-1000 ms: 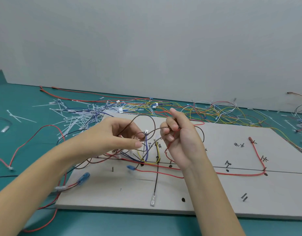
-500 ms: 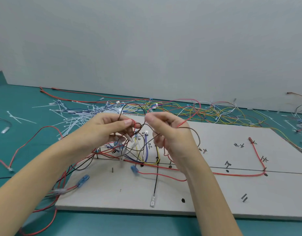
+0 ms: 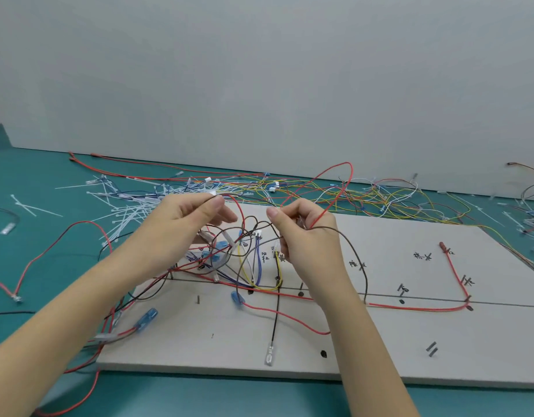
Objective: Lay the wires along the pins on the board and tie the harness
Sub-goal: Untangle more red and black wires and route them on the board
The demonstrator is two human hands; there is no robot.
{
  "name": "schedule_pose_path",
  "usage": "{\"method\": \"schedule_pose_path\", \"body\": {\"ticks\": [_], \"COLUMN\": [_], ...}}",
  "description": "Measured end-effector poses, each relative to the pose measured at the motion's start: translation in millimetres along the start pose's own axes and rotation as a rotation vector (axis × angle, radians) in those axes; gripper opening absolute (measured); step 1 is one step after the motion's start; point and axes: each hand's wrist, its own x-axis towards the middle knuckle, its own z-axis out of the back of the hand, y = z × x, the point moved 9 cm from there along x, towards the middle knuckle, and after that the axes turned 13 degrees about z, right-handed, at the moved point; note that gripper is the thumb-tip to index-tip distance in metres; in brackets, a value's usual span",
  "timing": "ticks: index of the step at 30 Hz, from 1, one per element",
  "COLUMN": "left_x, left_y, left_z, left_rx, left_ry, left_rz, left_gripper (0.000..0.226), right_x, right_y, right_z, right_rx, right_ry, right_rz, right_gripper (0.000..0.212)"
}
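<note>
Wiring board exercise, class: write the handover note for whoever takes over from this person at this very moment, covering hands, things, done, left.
Left hand: pinches a thin dark wire above the flat grey wiring board.
Right hand: grip on a looping red wire and a brown wire.
Done: a long red wire lies along the board's line; a black wire with a clear terminal hangs toward the near edge.
Left: untangle the mixed wire cluster, route it along the pins, tie with white cable ties piled on the green table behind.

Board (image 3: 380,341): handwritten marks; "红", "黄" legible.
</note>
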Motion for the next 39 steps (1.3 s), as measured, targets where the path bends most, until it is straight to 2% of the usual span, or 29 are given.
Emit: {"method": "schedule_pose_path", "body": {"ticks": [3,5,12,16,18,20,22,24,30,33,36,39], "left_x": [-13,-20,-25,-35,-43,-48,-47,-42,-28,-26,-22,-19], "left_y": [-17,-28,-36,-41,-48,-51,-47,-39,-18,-14,-10,-10], "left_z": [16,23,28,32,20,0,-20,-34,-46,-49,-42,-26], "left_rx": [0.335,0.455,0.597,0.592,0.559,0.511,0.494,0.52,0.429,0.297,0.171,0.062], "left_ry": [-0.267,-0.4,-0.582,-0.699,-0.654,-0.487,-0.308,-0.208,-0.076,-0.032,-0.073,-0.155], "left_rz": [-0.179,-0.287,-0.41,-0.447,-0.556,-0.647,-0.66,-0.627,-0.465,-0.407,-0.334,-0.289], "left_gripper": [0.038,0.03,0.03,0.042,0.037,0.023,0.017,0.018,0.033,0.024,0.024,0.024], "right_x": [0,0,-2,-3,-5,-7,-8,-8,-11,-13,-13,-10], "right_y": [-1,-4,-9,-16,-21,-23,-22,-20,-15,-15,-13,-13], "right_z": [4,8,14,17,13,8,4,-1,-16,-21,-20,-13], "right_rx": [-0.059,-0.065,-0.044,0.128,0.199,0.242,0.28,0.341,0.593,0.692,0.761,0.758], "right_ry": [-0.03,-0.054,-0.109,-0.146,-0.135,-0.112,-0.089,-0.069,-0.006,0.002,-0.044,-0.111], "right_rz": [0.008,-0.01,-0.077,-0.187,-0.25,-0.273,-0.274,-0.28,-0.361,-0.418,-0.442,-0.418], "right_gripper": [0.028,0.027,0.026,0.018,0.018,0.018,0.017,0.016,0.015,0.019,0.029,0.017]}}
